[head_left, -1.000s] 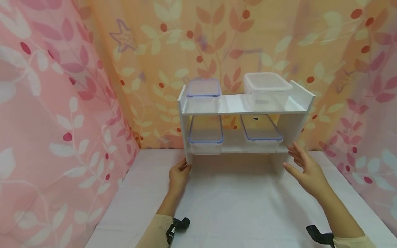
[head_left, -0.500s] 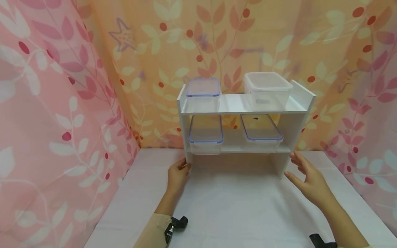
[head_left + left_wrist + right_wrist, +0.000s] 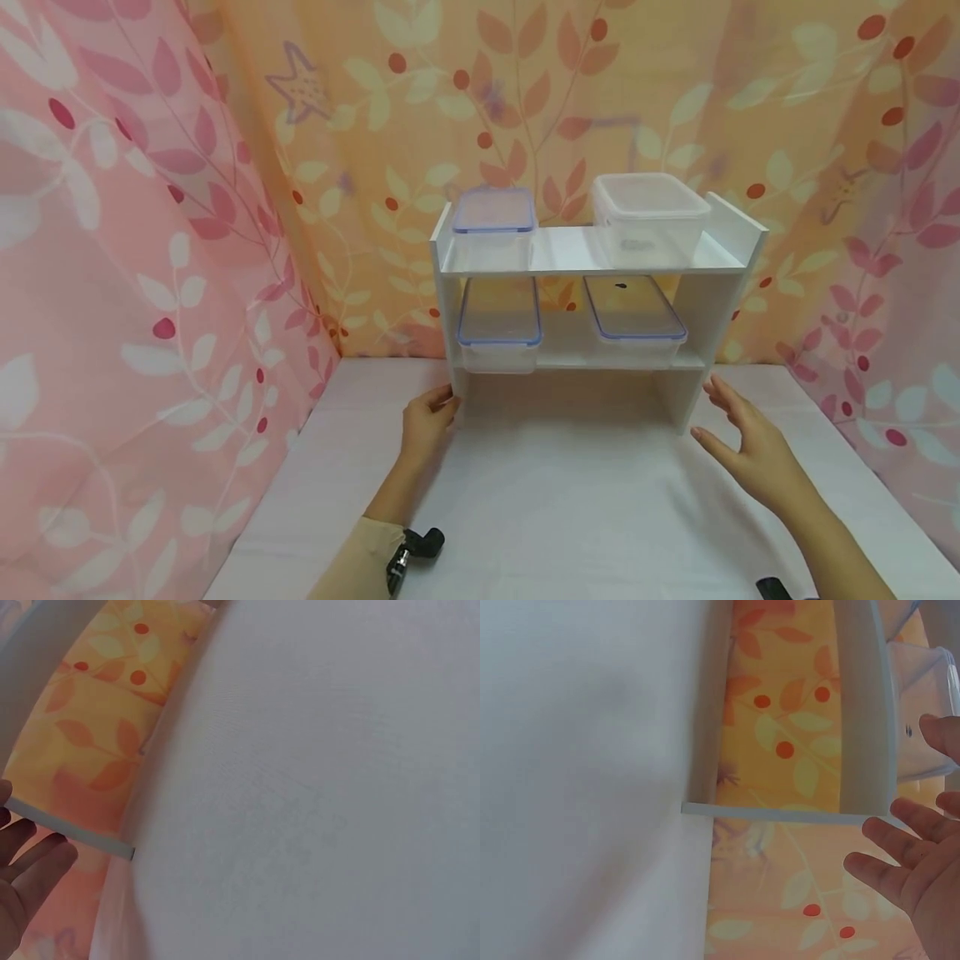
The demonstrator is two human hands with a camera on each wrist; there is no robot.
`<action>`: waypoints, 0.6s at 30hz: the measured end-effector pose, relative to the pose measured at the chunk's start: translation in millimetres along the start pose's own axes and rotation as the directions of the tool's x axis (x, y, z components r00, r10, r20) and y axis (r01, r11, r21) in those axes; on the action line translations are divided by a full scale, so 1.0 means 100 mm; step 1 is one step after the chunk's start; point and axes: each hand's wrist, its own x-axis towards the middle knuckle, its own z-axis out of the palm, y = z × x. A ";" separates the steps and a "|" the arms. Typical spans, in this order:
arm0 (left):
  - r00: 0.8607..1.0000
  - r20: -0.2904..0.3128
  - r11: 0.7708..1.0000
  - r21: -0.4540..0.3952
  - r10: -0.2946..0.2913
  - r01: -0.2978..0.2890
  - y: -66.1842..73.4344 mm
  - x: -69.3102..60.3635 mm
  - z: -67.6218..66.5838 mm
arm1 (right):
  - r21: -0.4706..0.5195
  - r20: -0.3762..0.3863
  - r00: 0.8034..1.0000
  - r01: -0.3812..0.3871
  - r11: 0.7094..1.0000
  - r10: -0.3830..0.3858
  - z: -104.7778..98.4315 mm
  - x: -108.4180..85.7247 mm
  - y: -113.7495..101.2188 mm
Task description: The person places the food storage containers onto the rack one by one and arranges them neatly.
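Observation:
A white two-tier shelf rack (image 3: 566,271) stands upright on the white tabletop. My left hand (image 3: 427,421) is at its left leg; in the left wrist view the thumb lies on one side of the panel edge (image 3: 90,838) and the fingers (image 3: 45,870) on the other, lightly pinching it. My right hand (image 3: 757,446) hovers just outside the right leg, fingers spread and apart from it. Lidded clear containers sit on the rack: a blue-rimmed one (image 3: 493,229) and a white-lidded one (image 3: 648,221) on top, two blue-rimmed boxes (image 3: 498,325) (image 3: 637,321) on the lower board.
Orange floral cloth (image 3: 360,150) hangs behind the rack, with pink floral cloth (image 3: 135,333) along the left and more on the right. White cloth covers the table (image 3: 570,500). A black camera mount (image 3: 420,546) is strapped to the left wrist.
My right hand has drawn slightly down and outward from the rack's right leg. The left hand has shifted a little left, still at the left leg. The rack and containers have stayed put.

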 end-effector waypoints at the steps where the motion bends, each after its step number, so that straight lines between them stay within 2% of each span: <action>1: 1.000 0.005 1.000 0.004 0.003 -0.003 0.01 0.00 -0.01 | -0.009 0.004 1.000 0.008 1.000 -0.008 0.00 -0.01 0.01; 10: 0.997 0.072 0.998 0.056 -0.041 0.037 0.08 -0.09 -0.16 | -0.082 0.052 0.998 0.033 0.996 -0.028 -0.02 -0.14 0.08; 18: 0.994 0.106 0.993 0.121 -0.006 -0.007 0.10 -0.11 -0.32 | -0.163 0.062 0.995 0.081 0.983 -0.072 -0.09 -0.19 0.21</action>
